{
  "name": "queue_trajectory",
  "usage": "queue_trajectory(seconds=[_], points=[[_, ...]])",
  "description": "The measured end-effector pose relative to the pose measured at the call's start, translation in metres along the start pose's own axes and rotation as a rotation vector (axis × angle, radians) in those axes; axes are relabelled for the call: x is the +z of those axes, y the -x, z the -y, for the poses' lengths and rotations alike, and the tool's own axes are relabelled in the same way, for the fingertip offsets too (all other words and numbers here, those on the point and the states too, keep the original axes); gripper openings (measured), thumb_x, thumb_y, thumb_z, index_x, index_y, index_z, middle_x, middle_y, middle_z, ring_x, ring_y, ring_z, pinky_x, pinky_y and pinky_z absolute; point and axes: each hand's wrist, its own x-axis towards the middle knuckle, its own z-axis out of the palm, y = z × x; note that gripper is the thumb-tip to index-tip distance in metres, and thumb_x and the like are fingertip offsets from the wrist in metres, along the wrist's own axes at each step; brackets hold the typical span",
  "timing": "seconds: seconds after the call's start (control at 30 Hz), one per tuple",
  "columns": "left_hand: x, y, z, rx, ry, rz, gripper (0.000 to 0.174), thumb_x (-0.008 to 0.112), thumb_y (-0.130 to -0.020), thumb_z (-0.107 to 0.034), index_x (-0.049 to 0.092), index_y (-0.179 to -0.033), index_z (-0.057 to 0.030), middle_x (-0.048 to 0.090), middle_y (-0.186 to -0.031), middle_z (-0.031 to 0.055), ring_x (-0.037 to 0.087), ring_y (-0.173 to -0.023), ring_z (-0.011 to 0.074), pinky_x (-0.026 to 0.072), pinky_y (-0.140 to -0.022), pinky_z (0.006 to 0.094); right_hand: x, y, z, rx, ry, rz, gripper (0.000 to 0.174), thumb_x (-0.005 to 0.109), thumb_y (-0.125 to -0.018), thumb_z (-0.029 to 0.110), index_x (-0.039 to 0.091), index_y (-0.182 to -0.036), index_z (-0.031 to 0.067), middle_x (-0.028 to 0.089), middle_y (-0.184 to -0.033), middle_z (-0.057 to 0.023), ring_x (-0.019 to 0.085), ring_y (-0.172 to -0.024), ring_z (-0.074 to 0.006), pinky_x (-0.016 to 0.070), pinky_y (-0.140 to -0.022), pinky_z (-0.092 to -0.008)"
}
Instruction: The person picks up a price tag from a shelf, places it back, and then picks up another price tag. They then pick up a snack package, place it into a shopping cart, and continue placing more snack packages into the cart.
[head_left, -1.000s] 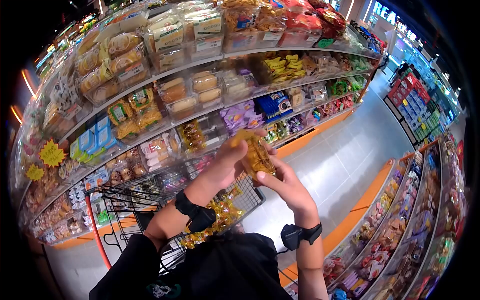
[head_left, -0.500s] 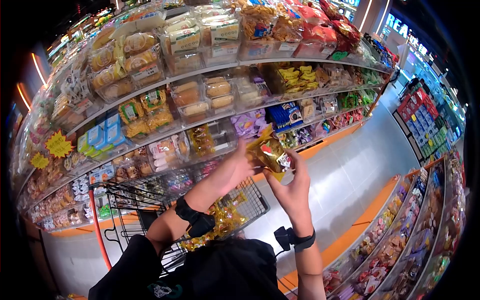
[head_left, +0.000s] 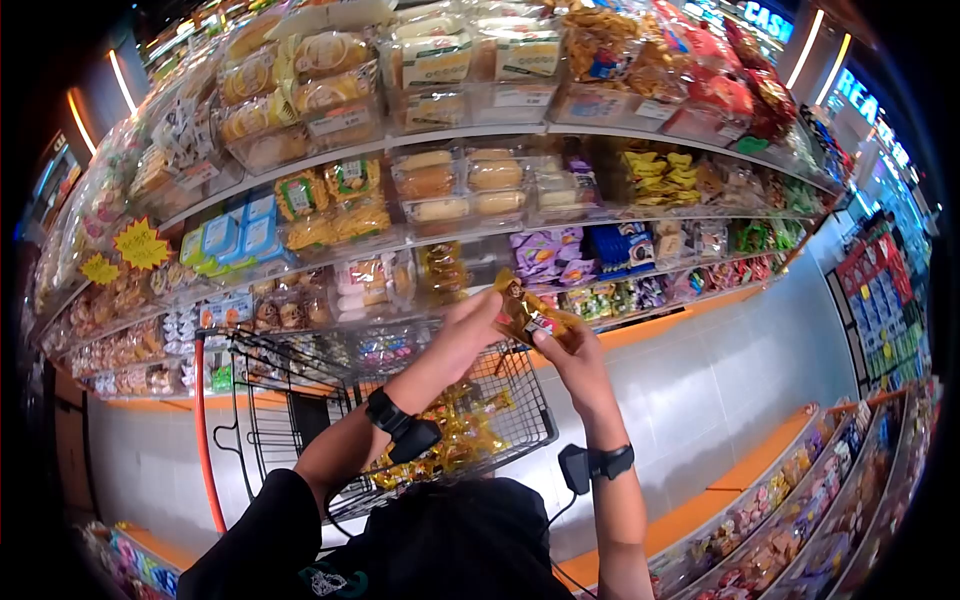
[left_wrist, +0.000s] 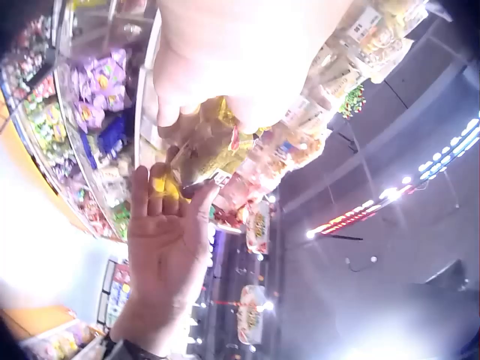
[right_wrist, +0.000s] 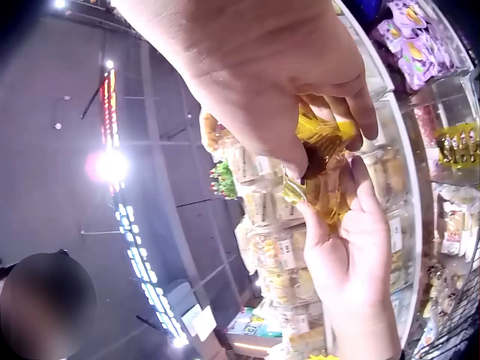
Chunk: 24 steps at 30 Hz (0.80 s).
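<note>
A gold, see-through packet of snack food (head_left: 528, 312) is held up in front of the chest, over the far end of a shopping cart. My left hand (head_left: 470, 328) grips its left end. At its right end my right hand (head_left: 574, 368) pinches it, thumb over a small white and red label. Both hands show around the crinkled packet (right_wrist: 328, 184) in the right wrist view. In the left wrist view the right hand (left_wrist: 166, 244) has its palm toward the camera and its fingertips at the packet's lower end. Its exact contents are hard to make out.
The wire shopping cart (head_left: 545, 425) with a red handle (head_left: 207, 430) stands below the arms. Several similar gold packets (head_left: 455, 430) lie in it. Shelves of packaged breads (head_left: 425, 185) and purple packets (head_left: 550, 255) rise ahead. A lower snack rack (head_left: 740, 545) lines the right side.
The packet has been turned over between the two hands, bringing the label into sight. The view has swung to the right, so the shelves and cart appear shifted.
</note>
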Motion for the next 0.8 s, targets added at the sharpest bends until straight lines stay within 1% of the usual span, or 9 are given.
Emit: queue_trajectory(seconds=[0.2,0.3,0.33,0.37,0.43,0.5,0.6,0.7,0.8], points=[[-0.118,-0.024,0.070,0.030,-0.473,-0.333,0.029,0.056,-0.094,-0.015,0.058,-0.118,0.0009,0.063,-0.106,0.0026,0.058,-0.093,0.0107,0.0470,-0.081,0.0260,-0.010,-0.093,-0.103,0.119,0.225,0.068,0.035,0.075,-0.077,0.002,0.062,-0.110,0.0008,0.066,-0.101,-0.0075,0.063,-0.090,-0.0134,0.0521,-0.078,-0.0265],[-0.167,-0.051,0.096,0.047,-0.682,-0.455,0.026,0.060,-0.090,-0.009,0.060,-0.115,0.0015,0.064,-0.091,0.0024,0.056,-0.083,0.0072,0.0462,-0.073,0.0240,-0.007,-0.155,-0.153,0.118,0.399,0.145,0.039,0.078,-0.071,0.003,0.064,-0.108,0.0004,0.067,-0.096,-0.0075,0.063,-0.086,-0.0131,0.0515,-0.076,-0.0262],[-0.184,-0.061,0.105,0.034,-0.758,-0.483,0.027,0.061,-0.090,-0.010,0.060,-0.115,0.0010,0.064,-0.089,0.0023,0.056,-0.081,0.0070,0.0464,-0.072,0.0243,-0.008,-0.180,-0.184,-0.070,0.549,0.109,0.039,0.079,-0.069,0.004,0.063,-0.105,-0.0012,0.068,-0.094,-0.0075,0.064,-0.084,-0.0148,0.0517,-0.076,-0.0285],[-0.205,-0.070,0.117,0.015,-0.835,-0.509,0.028,0.062,-0.089,-0.010,0.059,-0.115,0.0005,0.063,-0.087,0.0023,0.056,-0.079,0.0068,0.0467,-0.070,0.0246,-0.005,-0.201,-0.201,0.009,0.415,0.145,0.038,0.080,-0.067,0.005,0.063,-0.102,-0.0006,0.068,-0.093,-0.0088,0.065,-0.083,-0.0183,0.0515,-0.077,-0.0307],[-0.247,-0.092,0.137,0.007,-1.082,-0.507,0.032,0.066,-0.087,-0.013,0.059,-0.116,-0.0003,0.065,-0.092,0.0093,0.062,-0.079,0.0149,0.0490,-0.069,0.0299,-0.003,-0.242,-0.236,-0.173,0.640,0.112,0.037,0.080,-0.065,0.004,0.063,-0.099,0.0012,0.069,-0.090,-0.0108,0.066,-0.083,-0.0207,0.0514,-0.076,-0.0312],[-0.272,-0.111,0.150,0.046,-1.249,-0.485,0.035,0.066,-0.086,-0.014,0.057,-0.117,0.0000,0.066,-0.096,0.0142,0.065,-0.085,0.0225,0.0504,-0.072,0.0346,-0.002,-0.273,-0.255,-0.121,0.735,0.161,0.034,0.077,-0.065,0.006,0.064,-0.096,0.0045,0.069,-0.091,-0.0154,0.067,-0.086,-0.0287,0.0520,-0.075,-0.0359],[-0.286,-0.135,0.159,-0.247,-1.352,-0.501,0.040,0.066,-0.085,-0.019,0.056,-0.118,0.0001,0.064,-0.104,0.0225,0.063,-0.097,0.0354,0.0501,-0.077,0.0423,-0.002,-0.305,-0.279,-0.051,0.914,0.273,0.030,0.074,-0.064,0.011,0.067,-0.093,0.0084,0.067,-0.091,-0.0186,0.064,-0.089,-0.0374,0.0523,-0.078,-0.0427],[-0.302,-0.149,0.170,-0.377,-1.513,-0.433,0.044,0.066,-0.082,-0.024,0.055,-0.116,0.0005,0.062,-0.105,0.0253,0.058,-0.103,0.0412,0.0484,-0.082,0.0453,0.008,-0.330,-0.306,0.053,1.049,0.326,0.031,0.072,-0.065,0.015,0.068,-0.095,0.0099,0.067,-0.090,-0.0190,0.064,-0.088,-0.0384,0.0528,-0.078,-0.0438],[-0.306,-0.150,0.168,-0.379,-1.531,-0.419,0.037,0.066,-0.080,-0.023,0.058,-0.108,0.0003,0.063,-0.101,0.0258,0.059,-0.099,0.0411,0.0488,-0.081,0.0438,0.004,-0.336,-0.318,-0.119,1.002,0.423,0.035,0.071,-0.067,0.018,0.068,-0.101,0.0105,0.067,-0.095,-0.0194,0.064,-0.090,-0.0393,0.0526,-0.079,-0.0454]])
